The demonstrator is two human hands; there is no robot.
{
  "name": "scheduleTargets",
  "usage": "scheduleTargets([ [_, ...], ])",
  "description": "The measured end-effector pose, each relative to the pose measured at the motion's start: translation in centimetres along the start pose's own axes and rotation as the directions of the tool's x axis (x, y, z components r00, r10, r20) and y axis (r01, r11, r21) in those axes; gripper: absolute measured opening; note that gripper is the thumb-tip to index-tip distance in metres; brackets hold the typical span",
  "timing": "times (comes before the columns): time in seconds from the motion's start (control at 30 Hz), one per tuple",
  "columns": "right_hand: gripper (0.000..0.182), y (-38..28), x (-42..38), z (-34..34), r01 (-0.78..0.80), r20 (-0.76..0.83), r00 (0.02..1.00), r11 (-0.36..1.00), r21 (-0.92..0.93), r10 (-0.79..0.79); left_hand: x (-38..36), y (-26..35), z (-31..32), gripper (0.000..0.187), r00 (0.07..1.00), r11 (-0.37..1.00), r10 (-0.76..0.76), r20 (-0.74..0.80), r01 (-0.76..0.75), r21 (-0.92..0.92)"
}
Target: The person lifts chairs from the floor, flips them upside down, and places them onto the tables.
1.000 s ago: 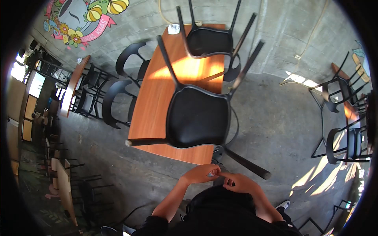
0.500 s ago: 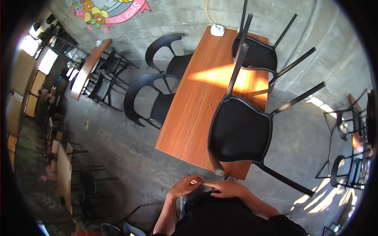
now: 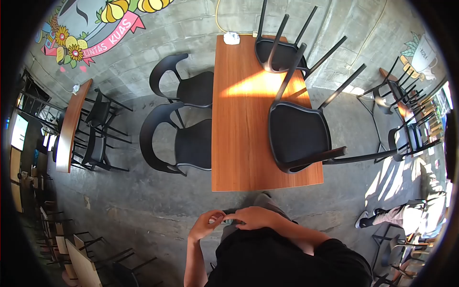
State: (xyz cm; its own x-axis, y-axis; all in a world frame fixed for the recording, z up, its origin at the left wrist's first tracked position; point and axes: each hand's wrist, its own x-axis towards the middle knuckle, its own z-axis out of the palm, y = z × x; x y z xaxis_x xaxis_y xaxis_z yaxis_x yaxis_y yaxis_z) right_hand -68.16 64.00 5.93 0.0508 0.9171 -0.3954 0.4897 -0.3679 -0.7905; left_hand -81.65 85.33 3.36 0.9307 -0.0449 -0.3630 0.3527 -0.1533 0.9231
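My left hand (image 3: 206,224) and my right hand (image 3: 252,218) meet in front of my body, below the near edge of the wooden table (image 3: 244,162). The fingers of both are bent and pressed together around something small, too hidden to name. On the table two black chairs rest upside down, legs in the air: one nearer me (image 3: 299,134) and one farther back (image 3: 279,53). A crumpled white item (image 3: 231,38) lies at the far end of the tabletop.
Two black chairs (image 3: 193,143) stand at the table's left side. Another table (image 3: 74,124) with chairs is farther left. At the right are a person's legs (image 3: 389,216), more chairs and a small table. A block wall (image 3: 191,28) with painted pictures rises behind.
The view has turned and shifted, so the table now stands straighter before me and a person's legs show at the right. My hands remain together.
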Motion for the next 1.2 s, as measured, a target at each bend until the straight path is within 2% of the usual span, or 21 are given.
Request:
scheduleTargets([
  [0.03, 0.061, -0.8, 0.7, -0.3, -0.007, 0.001, 1.0, 1.0, -0.011, 0.007, -0.1, -0.1, -1.1, 0.018, 0.999, 0.999, 0.031, -0.005, -0.031, -0.013],
  [0.13, 0.058, -0.7, 3.0, 0.1, -0.008, -0.095, 0.995, 0.999, -0.04, 0.004, 0.9, 0.4, -4.0, 0.018, 1.0, 0.994, 0.003, 0.017, -0.004, 0.109],
  [0.23, 0.062, -0.4, 5.3, -0.3, -0.012, -0.185, 0.983, 0.998, -0.058, 0.001, 2.6, 0.0, -6.3, 0.018, 1.0, 0.996, -0.001, 0.018, -0.001, 0.093],
  [0.33, 0.065, -0.4, 7.6, -1.8, -0.055, -0.116, 0.992, 0.998, -0.024, 0.052, 3.9, 1.0, -8.5, 0.017, 0.999, 0.969, 0.023, -0.022, -0.017, 0.248],
  [0.43, 0.068, 0.3, 10.5, -2.4, -0.036, -0.136, 0.99, 0.993, -0.113, 0.02, 5.6, 0.2, -11.2, 0.017, 0.999, 0.949, 0.051, -0.016, -0.044, 0.312],
  [0.53, 0.07, -1.0, 12.0, -4.3, -0.075, -0.134, 0.989, 0.988, -0.136, 0.056, 7.6, -0.5, -13.8, 0.016, 1.0, 0.958, 0.016, 0.003, -0.016, 0.287],
  [0.67, 0.074, 0.3, 15.1, -3.3, -0.094, -0.26, 0.964, 0.983, -0.157, 0.05, 12.1, 0.9, -15.5, 0.017, 0.991, 0.945, 0.038, 0.128, -0.077, 0.317],
  [0.8, 0.074, -0.1, 16.0, -3.6, -0.282, -0.339, 0.911, 0.955, -0.097, 0.234, 16.8, 2.1, -16.3, 0.02, 0.931, 0.872, 0.113, 0.348, -0.26, 0.414],
  [0.97, 0.074, -2.5, 16.6, -4.7, -0.423, -0.414, 0.822, 0.906, 0.017, 0.392, 19.5, 2.6, -17.9, 0.022, 0.869, 0.812, 0.108, 0.484, -0.357, 0.461],
  [1.03, 0.071, -3.4, 18.6, -4.1, -0.455, -0.426, 0.793, 0.889, 0.06, 0.435, 19.2, 3.6, -19.7, 0.022, 0.85, 0.786, 0.127, 0.511, -0.4, 0.471],
  [1.07, 0.07, -3.9, 19.9, -3.7, -0.465, -0.424, 0.785, 0.882, 0.079, 0.452, 18.9, 3.9, -20.8, 0.022, 0.842, 0.766, 0.088, 0.533, -0.399, 0.504],
  [1.2, 0.072, -6.8, 27.4, -2.2, -0.482, -0.435, 0.755, 0.865, 0.139, 0.49, 18.0, 1.2, -28.2, 0.022, 0.788, 0.772, 0.078, 0.611, -0.435, 0.463],
])
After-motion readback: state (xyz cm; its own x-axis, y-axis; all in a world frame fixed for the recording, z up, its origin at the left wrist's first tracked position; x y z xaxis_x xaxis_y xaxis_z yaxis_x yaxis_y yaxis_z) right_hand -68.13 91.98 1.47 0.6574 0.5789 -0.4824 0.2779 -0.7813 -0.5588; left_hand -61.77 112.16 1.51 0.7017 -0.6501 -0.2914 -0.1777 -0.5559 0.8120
